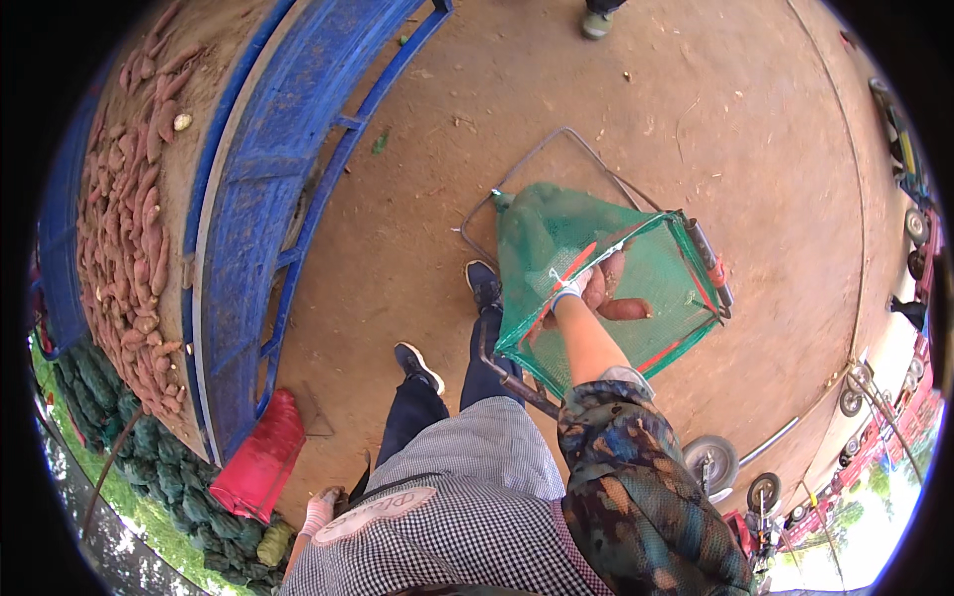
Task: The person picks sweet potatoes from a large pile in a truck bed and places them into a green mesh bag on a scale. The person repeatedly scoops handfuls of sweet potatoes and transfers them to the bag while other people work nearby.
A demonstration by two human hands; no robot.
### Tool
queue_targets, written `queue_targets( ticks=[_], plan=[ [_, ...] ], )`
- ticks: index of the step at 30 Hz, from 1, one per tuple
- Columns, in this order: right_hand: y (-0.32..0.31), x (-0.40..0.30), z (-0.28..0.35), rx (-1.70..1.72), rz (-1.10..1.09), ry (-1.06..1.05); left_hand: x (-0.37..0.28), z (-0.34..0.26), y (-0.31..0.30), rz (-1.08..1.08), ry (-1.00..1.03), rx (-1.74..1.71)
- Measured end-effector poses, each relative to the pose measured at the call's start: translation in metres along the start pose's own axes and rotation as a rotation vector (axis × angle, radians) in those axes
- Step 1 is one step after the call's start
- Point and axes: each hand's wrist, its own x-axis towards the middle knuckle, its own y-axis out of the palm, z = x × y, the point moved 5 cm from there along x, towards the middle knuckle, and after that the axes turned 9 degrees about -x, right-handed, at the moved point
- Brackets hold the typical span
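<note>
A green mesh bag (551, 231) hangs from a metal frame, its mouth spread by bars with orange-red strips. Through that mouth reaches my right hand (571, 289), in a white glove with a blue cuff edge. It is up against sweet potatoes (595, 289) inside, and its fingers are largely hidden. Another sweet potato (624, 309) lies just to the right of them in the bag. My left hand (322, 508), in a pinkish-white glove, hangs low beside the checked apron (462, 514). Its fingers are partly hidden near a dark strap-like item.
On the left, a blue metal truck bed (261, 171) carries a heap of sweet potatoes (134, 223). A red sack-like bundle (264, 454) stands by its end, near several filled green mesh bags (160, 454). Another person's shoe (596, 24) shows at the top. Wheeled vehicles line the right.
</note>
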Motion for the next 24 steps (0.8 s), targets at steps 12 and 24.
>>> queue_targets(
  ticks=[12, 24],
  plan=[
    [-0.155, -0.012, -0.082, 0.288, -0.143, -0.229, 0.002, 0.005, 0.010, 0.088, 0.173, -0.107],
    [0.047, 0.117, -0.057, -0.038, 0.359, -0.637, 0.005, 0.065, 0.057, 0.159, 0.174, 0.001]
  ],
)
